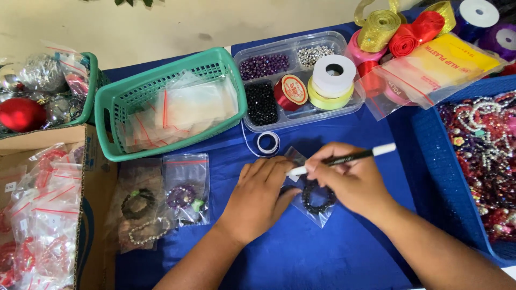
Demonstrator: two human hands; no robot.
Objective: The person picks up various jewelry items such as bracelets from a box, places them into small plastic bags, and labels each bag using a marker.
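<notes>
My left hand [257,197] lies flat with nothing in its grasp, pinning the small clear bag [314,207] to the blue cloth [301,258]. The bag looks thin, slick and crinkly, with a dark beaded bracelet [318,198] lumpy inside; I judge it light and best held by its flat edge. My right hand [349,180] pinches a slim, rigid black-and-white pen [349,158], tip at the bag's top.

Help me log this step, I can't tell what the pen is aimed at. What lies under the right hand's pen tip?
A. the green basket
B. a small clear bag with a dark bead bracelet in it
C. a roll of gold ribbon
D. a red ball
B: the right hand holds the pen over a small clear bag with a dark bead bracelet inside, which the left hand steadies.
</notes>
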